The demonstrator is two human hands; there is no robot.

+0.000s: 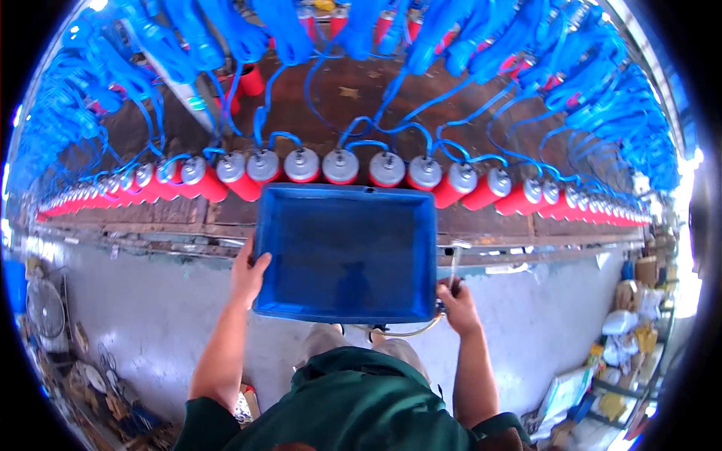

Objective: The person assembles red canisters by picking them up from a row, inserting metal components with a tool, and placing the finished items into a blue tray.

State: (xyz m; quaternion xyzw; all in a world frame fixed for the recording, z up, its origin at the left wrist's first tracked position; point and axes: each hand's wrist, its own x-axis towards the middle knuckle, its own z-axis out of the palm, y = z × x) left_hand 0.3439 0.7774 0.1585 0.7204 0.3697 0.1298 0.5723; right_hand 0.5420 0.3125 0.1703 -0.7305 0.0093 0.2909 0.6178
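Observation:
In front of my body is a rectangular blue plastic tray [272, 289], its far rim close to the row of red cylinders. My left hand [247, 276] grips its left side, thumb over the rim and fingers outside. At the near right corner, my right hand [460, 307] is closed around a small hose gun [454, 286] with a thin pale nozzle pointing away from me. A yellowish hose [421, 329] runs from it below the tray. The tray's floor looks dark, with a darker shadow or reflection; whether liquid lies in it I cannot tell.
Several red cylinders [470, 197] with silver tops line the brown bench [188, 214], joined to blue cords. Bundles of blue cord [289, 34] hang beyond. A fan [47, 308] stands at left on the grey floor [165, 301]; bags and boxes [620, 323] are piled at right.

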